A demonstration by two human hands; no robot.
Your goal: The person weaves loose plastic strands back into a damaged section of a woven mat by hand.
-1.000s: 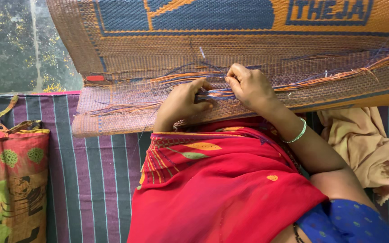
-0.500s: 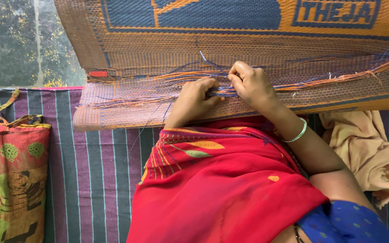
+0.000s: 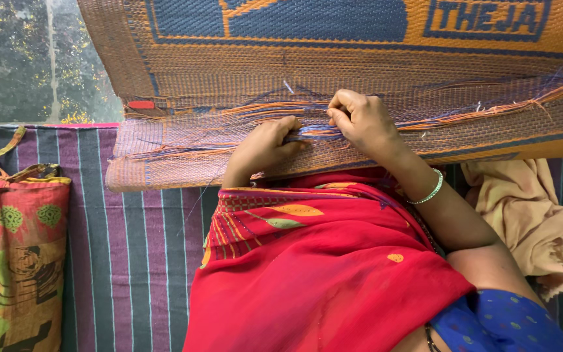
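A large woven plastic mat (image 3: 333, 58) in orange and blue hangs across the top of the view, its lower edge torn with loose orange and blue strands (image 3: 268, 107). My left hand (image 3: 265, 146) pinches the frayed strands at the tear. My right hand (image 3: 360, 120), a pale green bangle on its wrist, grips the same strands just to the right, fingers closed on them. Both hands touch the mat and sit close together. A red cloth with orange and green motifs (image 3: 314, 274) covers my lap below them.
A striped purple, grey and green sheet (image 3: 131, 261) covers the surface underneath. A patterned red and green bag (image 3: 14, 254) with handles lies at the left. A crumpled tan cloth (image 3: 522, 208) lies at the right. A window with foliage shows at top left.
The view has shifted slightly. My hands stay at the tear, with the fingers working a little along the strands.
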